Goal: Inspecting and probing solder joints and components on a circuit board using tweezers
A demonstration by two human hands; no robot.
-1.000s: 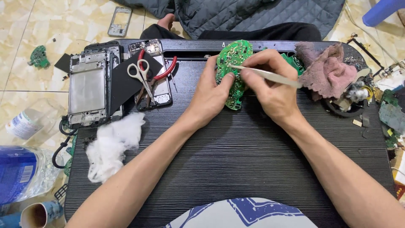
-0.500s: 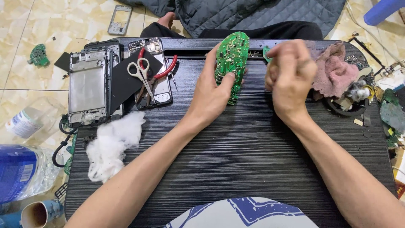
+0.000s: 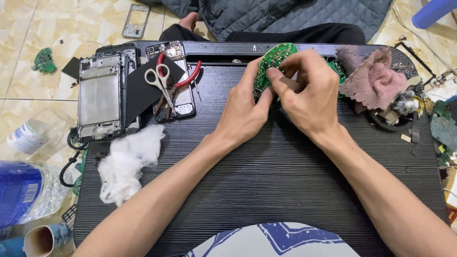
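Two hands meet at the far middle of a dark ribbed counter (image 3: 266, 190), both on one green round circuit board (image 3: 276, 59). Going left to right: off the left counter edge, on the tiled floor, sit a clear plastic bottle (image 3: 28, 135), a bigger blue-labelled bottle (image 3: 26, 192) and a small green board piece (image 3: 44, 59). At the counter's far-left corner lies a stripped phone frame (image 3: 102, 97), with a second opened phone (image 3: 176, 93) just beside it, scissors (image 3: 159, 81) and red-handled pliers (image 3: 183, 81) across a black sheet. A wad of white cotton (image 3: 126, 162) sits nearer, close to the left edge.

Left hand (image 3: 243, 114) grips the circuit board from below and behind, fingers curled round its lower edge, holding it tilted up off the counter. Right hand (image 3: 309, 97) is pinched onto the board's upper face, thumb and fingertips closed (cannot tell if a small tool is in the pinch, fingers hide it). Board stands near the counter's far edge, just in front of the slot along that edge.

Right of the hands: a pink cloth (image 3: 373, 81) bunched at the far-right corner, touching a round black part with wires (image 3: 397, 114). More green boards (image 3: 445, 131) lie off the right edge.

Open room: the whole near half of the counter between the forearms and toward the near edge is bare.
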